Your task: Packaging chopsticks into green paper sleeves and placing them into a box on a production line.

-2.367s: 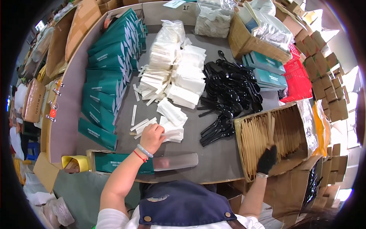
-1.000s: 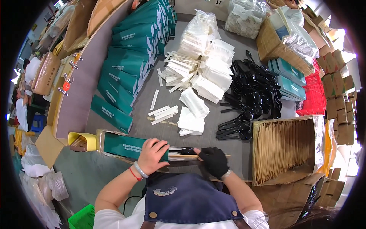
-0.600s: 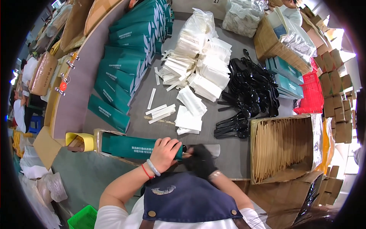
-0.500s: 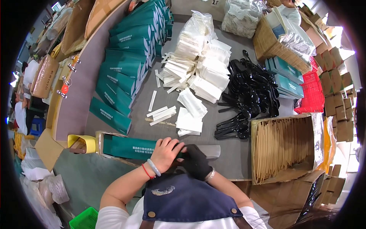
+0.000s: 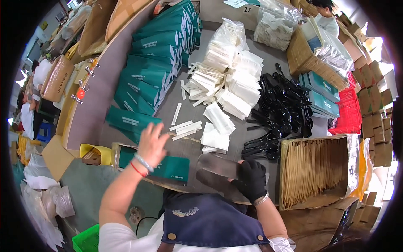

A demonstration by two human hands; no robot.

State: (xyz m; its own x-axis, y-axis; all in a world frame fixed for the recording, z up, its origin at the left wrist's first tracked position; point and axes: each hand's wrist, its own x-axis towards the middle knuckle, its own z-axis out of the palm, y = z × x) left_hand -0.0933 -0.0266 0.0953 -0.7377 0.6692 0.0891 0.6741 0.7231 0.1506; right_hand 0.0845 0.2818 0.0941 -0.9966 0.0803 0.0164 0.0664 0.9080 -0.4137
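- The clear plastic sleeve [image 5: 218, 164] lies near the table's front edge, its long axis running left to right, slightly tilted down to the right.
- The right hand [image 5: 251, 179], in a black glove, is clamped on the sleeve's right end.
- The left hand [image 5: 152, 143] hovers with fingers spread, holding nothing, above the green box [image 5: 168, 167] lying in a shallow cardboard tray [image 5: 115, 153].
- The cardboard carton [image 5: 315, 170] to the right holds rows of brown paper-wrapped sticks.
- Black plastic spoons [image 5: 279, 115] and white napkin packets [image 5: 218, 122] lie piled on the grey table [image 5: 105, 84] beyond.
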